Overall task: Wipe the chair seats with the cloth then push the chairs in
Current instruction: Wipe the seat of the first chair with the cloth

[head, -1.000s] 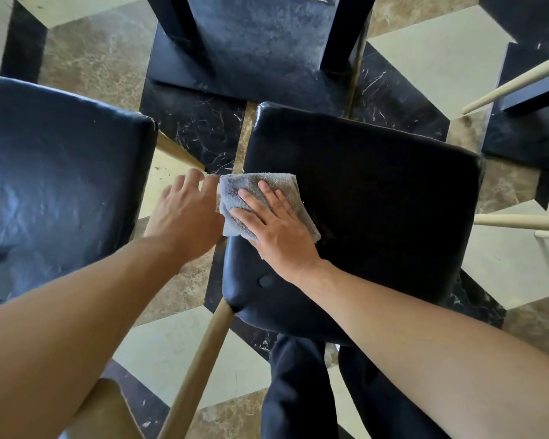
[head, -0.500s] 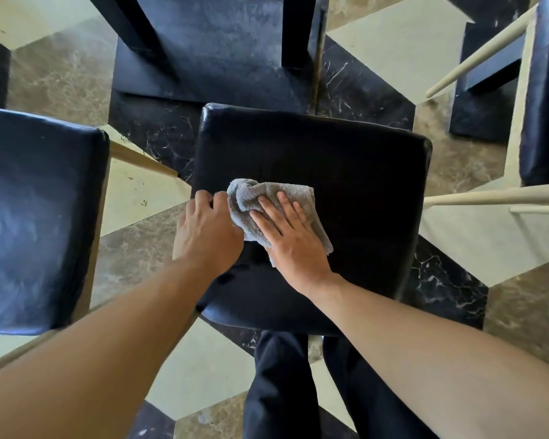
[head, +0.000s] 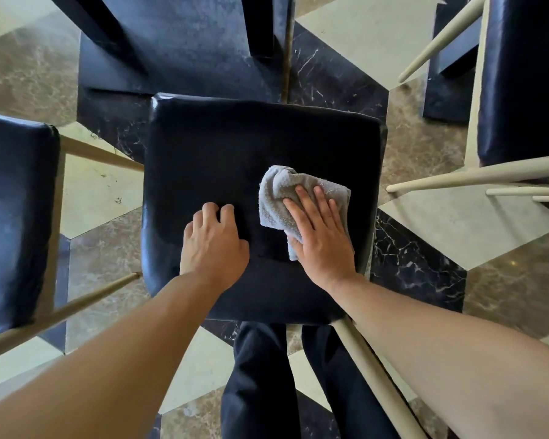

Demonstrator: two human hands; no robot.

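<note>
A black padded chair seat (head: 235,147) fills the middle of the head view, seen from above. A crumpled grey cloth (head: 274,198) lies on its right half. My right hand (head: 322,236) presses flat on the cloth with straight, spread fingers. My left hand (head: 214,245) rests on the bare seat just left of the cloth, fingertips bent down onto the cushion, holding nothing. Both forearms reach in from the bottom corners.
A second black seat (head: 13,217) stands at the left and a third (head: 523,80) at the upper right, both on pale wooden legs. A dark table base (head: 184,52) sits just beyond the middle chair. My dark trouser legs (head: 260,384) are below the seat. The floor is patterned marble.
My right hand has slid the cloth from the seat's left edge across to its right half. My left hand moved from the left edge onto the seat's middle.
</note>
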